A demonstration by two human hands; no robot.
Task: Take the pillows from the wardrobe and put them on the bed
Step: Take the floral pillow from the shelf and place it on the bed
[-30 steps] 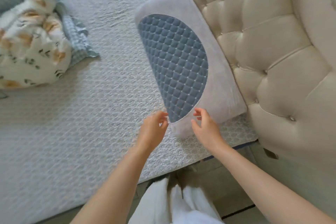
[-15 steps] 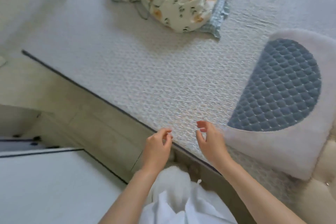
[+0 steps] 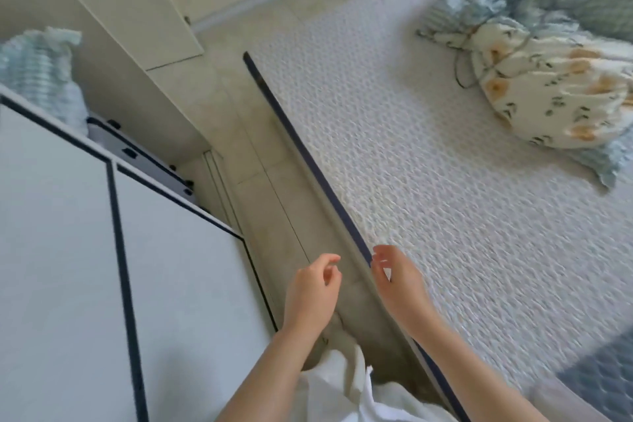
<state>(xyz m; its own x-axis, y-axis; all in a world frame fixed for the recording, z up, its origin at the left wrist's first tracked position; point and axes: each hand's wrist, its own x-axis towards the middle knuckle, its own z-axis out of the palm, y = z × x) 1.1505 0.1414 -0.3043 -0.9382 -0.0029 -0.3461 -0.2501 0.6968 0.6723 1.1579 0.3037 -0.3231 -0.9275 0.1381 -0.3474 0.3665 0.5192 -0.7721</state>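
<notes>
The white quilted bed [image 3: 428,181] fills the right half of the view. Only a corner of the grey pillow with the blue quilted patch [image 3: 603,377] shows at the bottom right, lying on the bed. At the far left, a pale blue-striped bundle [image 3: 41,75] sits inside the open wardrobe [image 3: 102,44]. My left hand [image 3: 313,295] hangs over the floor gap beside the bed, fingers loosely curled and empty. My right hand [image 3: 397,284] hovers over the bed's dark edge, also loosely curled and holding nothing.
A floral pillow or bundle with blue-green bedding [image 3: 548,79] lies at the bed's far right. A white cabinet top with dark edging [image 3: 85,284] stands at the left. A narrow strip of tiled floor [image 3: 267,181] runs between the cabinet and the bed.
My view has swung left, away from the grey pillow and headboard toward the wardrobe and cabinet. Both hands have come off the pillow and stay empty.
</notes>
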